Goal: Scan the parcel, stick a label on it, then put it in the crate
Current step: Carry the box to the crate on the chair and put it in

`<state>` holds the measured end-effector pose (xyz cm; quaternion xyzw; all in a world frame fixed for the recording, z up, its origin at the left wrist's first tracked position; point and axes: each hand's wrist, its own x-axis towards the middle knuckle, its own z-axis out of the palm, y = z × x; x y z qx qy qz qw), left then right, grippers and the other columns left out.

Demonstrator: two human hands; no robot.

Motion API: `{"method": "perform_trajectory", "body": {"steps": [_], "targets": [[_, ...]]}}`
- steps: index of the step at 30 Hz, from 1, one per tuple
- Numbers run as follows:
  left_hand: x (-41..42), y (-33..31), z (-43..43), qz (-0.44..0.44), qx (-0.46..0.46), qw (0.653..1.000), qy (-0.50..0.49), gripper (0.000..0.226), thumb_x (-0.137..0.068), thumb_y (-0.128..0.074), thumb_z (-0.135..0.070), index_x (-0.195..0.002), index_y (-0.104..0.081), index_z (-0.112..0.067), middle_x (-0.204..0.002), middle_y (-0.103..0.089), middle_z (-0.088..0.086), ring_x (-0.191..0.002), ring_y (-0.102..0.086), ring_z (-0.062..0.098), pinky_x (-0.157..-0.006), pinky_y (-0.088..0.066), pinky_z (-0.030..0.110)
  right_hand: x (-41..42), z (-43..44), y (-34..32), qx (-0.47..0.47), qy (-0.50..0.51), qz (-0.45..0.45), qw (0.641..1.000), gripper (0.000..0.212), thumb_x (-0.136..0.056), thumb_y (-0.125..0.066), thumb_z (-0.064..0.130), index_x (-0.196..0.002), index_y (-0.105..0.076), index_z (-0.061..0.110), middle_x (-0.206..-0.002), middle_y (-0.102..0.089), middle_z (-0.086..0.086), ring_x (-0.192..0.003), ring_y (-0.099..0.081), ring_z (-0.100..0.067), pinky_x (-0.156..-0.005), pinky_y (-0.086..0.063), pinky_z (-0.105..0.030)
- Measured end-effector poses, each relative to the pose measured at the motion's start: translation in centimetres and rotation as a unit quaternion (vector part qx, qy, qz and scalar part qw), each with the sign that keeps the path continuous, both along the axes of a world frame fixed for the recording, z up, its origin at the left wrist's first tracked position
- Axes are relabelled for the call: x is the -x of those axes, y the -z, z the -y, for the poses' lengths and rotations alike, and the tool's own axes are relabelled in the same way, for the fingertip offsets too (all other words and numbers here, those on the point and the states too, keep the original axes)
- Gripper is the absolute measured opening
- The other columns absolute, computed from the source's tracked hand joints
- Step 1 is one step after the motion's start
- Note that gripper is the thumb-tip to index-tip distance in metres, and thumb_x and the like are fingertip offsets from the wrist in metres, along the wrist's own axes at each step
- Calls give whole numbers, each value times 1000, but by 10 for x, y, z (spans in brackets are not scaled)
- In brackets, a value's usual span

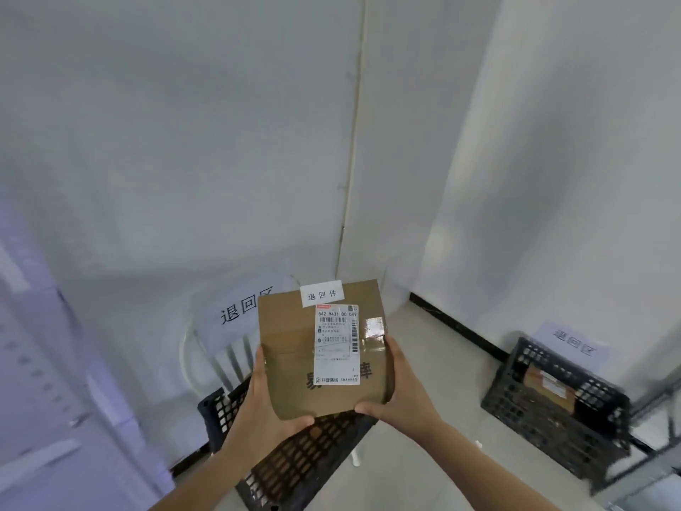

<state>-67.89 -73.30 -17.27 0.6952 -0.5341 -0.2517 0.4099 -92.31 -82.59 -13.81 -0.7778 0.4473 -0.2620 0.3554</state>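
**Parcel held over the crate**

Your left hand point(258, 400) and right hand point(400, 394) grip the parcel point(291, 366) by its sides, above the crate point(294, 462). Its shipping label point(337, 344) faces up, a small white label point(322, 293) at its far edge. Another crate point(556, 407) sits to the right.

— What does the room look like?
— White walls point(184, 142) meet in a corner, with a yellowish seam point(353, 142) running down the joint. A black skirting strip point(457, 326) runs along the foot of the right wall.

— And the floor?
— Pale tiles point(423, 363). A white chair point(217, 352) stands against the wall, a printed paper sign point(243, 307) on its back. Another such sign point(575, 343) hangs low on the right wall.

— The light?
— Soft and even, with a bluish cast on the blurred white unit point(44, 363) at left.
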Motion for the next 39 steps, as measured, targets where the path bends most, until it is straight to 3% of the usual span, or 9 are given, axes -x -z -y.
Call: {"method": "perform_trajectory", "body": {"steps": [7, 11, 13, 17, 22, 27, 39], "targets": [[14, 41, 27, -29, -52, 991, -120, 151, -45, -87, -55, -143, 28, -46, -158, -14, -8, -139, -29, 14, -113, -35, 45, -27, 86, 40, -41, -129, -57, 989, 126, -53, -86, 45, -149, -4, 42, -147, -34, 23, -137, -33, 0, -115, -34, -38], [30, 65, 45, -49, -79, 979, -181, 148, -47, -86, -56, -143, 27, -46, -156, -15, -10, -129, -32, 6, -107, -41, 36, -36, 133, 64, -63, -196, -101, 973, 132, -51, -83, 50, -146, 9, 50, -148, -29, 27, -131, -29, 9, -112, -32, -30], [40, 80, 54, -52, -103, 970, -212, 149, -46, -83, -59, -140, 31, -49, -158, -12, -10, -128, -33, 4, -104, -43, 35, -38, 153, 80, -75, -227, -117, 964, 132, -51, -82, 51, -140, 13, 60, -143, -26, 37, -126, -28, 19, -110, -32, -26], [55, 121, 65, -67, -145, 955, -250, 148, -45, -81, -62, -132, 38, -53, -162, -3, -8, -139, -33, 15, -109, -42, 39, -40, 178, 121, -109, -265, -163, 944, 136, -55, -86, 44, -150, 11, 39, -154, -26, 15, -135, -31, -2, -115, -32, -35], [61, 179, 74, -99, -181, 944, -256, 145, -48, -84, -55, -125, 39, -59, -162, 5, -8, -144, -22, 16, -113, -34, 39, -43, 190, 187, -134, -275, -202, 930, 136, -56, -87, 41, -151, 9, 34, -154, -25, 8, -138, -32, -9, -114, -35, -39], [57, 227, 81, -122, -222, 928, -273, 150, -54, -89, -41, -144, 31, -38, -161, 16, -8, -147, -15, 19, -115, -33, 46, -57, 196, 244, -137, -276, -237, 921, 135, -58, -87, 43, -150, 10, 36, -159, -17, 6, -140, -31, -12, -110, -37, -38], [28, 309, 95, -105, -281, 914, -272, 152, -53, -90, -41, -142, 34, -38, -162, 16, 1, -146, -21, 24, -113, -37, 43, -89, 205, 327, -165, -272, -242, 916, 140, -56, -91, 38, -151, 11, 31, -160, -12, 2, -143, -27, -16, -113, -31, -41]]}}
